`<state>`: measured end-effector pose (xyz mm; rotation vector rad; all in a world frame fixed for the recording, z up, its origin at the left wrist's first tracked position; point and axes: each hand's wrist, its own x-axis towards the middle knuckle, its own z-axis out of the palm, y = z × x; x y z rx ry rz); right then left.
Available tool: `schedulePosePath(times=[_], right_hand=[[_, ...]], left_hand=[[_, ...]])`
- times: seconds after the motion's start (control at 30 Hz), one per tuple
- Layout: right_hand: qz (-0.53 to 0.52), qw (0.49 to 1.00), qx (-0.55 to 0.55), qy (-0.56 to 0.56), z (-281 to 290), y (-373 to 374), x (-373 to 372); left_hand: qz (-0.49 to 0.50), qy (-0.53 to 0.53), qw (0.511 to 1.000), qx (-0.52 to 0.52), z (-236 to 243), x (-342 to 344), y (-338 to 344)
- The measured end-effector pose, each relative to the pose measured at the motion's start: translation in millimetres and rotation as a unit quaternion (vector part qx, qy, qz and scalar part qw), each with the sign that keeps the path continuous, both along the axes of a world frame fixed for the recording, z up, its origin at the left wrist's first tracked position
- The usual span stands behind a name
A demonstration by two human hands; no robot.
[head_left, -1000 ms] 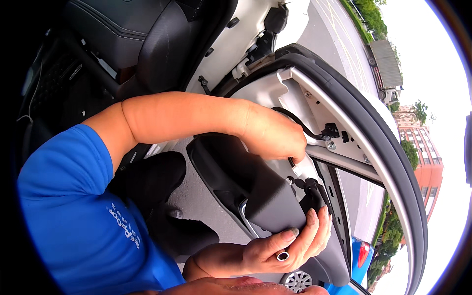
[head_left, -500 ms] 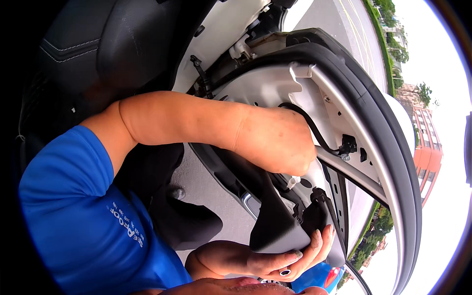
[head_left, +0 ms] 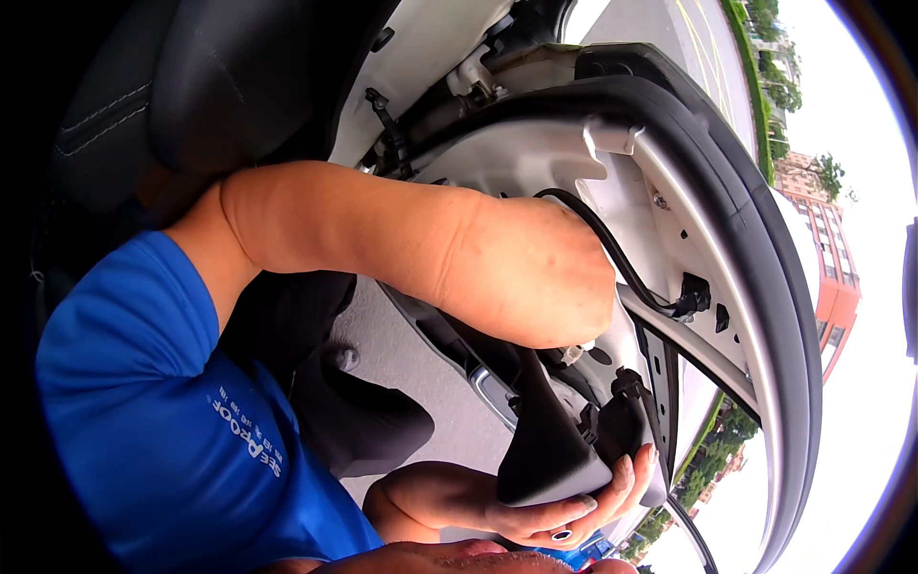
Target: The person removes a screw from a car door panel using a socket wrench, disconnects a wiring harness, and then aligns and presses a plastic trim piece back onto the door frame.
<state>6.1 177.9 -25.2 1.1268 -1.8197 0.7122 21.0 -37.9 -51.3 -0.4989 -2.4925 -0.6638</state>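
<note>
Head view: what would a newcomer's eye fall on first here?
Probably the left arm stretching across the middle from a bright blue shirt, its left hand bent down over the open car door, fingers hidden. Below, the right hand, wearing a ring, holds a dark trim panel. To the right, the black seal sweeps in a large curve around the door's pale metal frame.

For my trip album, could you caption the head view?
At an open car door, the left hand works beside a small white connector; the right hand holds a dark trim piece.
</note>
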Motion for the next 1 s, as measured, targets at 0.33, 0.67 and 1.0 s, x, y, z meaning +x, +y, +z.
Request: schedulePosePath(times=[0.33,0.67,1.0], right_hand=[[-0.012,1.000,0.010,-0.026,2,6,-1],[-0.018,0.999,0.020,-0.019,3,5,0],[-0.048,0.998,-0.025,-0.013,-3,-5,6]], left_hand=[[-0.004,0.084,0.996,0.005,-10,-17,5],[-0.021,0.121,0.992,-0.035,-10,-29,13],[-0.051,-0.006,0.997,-0.064,5,-31,22]])
